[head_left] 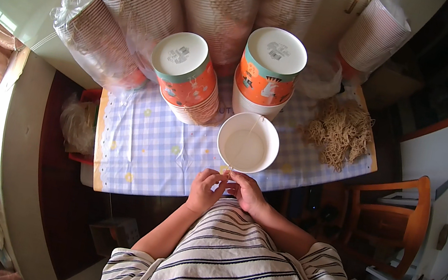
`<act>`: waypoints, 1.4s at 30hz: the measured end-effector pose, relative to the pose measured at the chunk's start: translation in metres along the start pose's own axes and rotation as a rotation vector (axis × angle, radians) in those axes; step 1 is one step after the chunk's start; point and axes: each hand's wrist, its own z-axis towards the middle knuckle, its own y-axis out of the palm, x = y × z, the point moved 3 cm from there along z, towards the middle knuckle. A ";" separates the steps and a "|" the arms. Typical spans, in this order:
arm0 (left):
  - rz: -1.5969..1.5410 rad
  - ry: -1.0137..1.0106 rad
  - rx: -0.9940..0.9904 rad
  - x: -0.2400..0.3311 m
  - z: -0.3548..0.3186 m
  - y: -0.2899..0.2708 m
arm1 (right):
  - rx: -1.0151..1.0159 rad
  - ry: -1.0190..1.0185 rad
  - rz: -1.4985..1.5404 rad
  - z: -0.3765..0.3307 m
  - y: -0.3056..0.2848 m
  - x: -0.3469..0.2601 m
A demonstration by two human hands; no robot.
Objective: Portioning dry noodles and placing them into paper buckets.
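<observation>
A white paper bucket (232, 159) stands mouth up at the table's near edge, just ahead of my hands. A thin cord (250, 132) runs across its mouth from the far rim to the near rim. My left hand (206, 191) is closed, pinching the cord's end at the near rim. Against it, my right hand (249, 195) is closed too, its fingertips at the same spot on the cord and rim. The fingertips partly hide the cord's end. Behind the bucket, upside down, are a left stack of orange paper buckets (188, 89) and a right stack of orange paper buckets (267, 81).
A tangled heap of tan cords (342, 131) lies at the table's right. Tall plastic-wrapped bucket stacks (213, 12) line the back, with another stack (374, 37) at the far right. A blue checked cloth (137, 155) covers the table. A wooden chair (390, 217) stands to the right.
</observation>
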 end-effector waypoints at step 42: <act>-0.398 -0.488 0.026 -0.030 0.008 0.003 | 0.233 -0.696 -1.001 -0.018 0.002 -0.019</act>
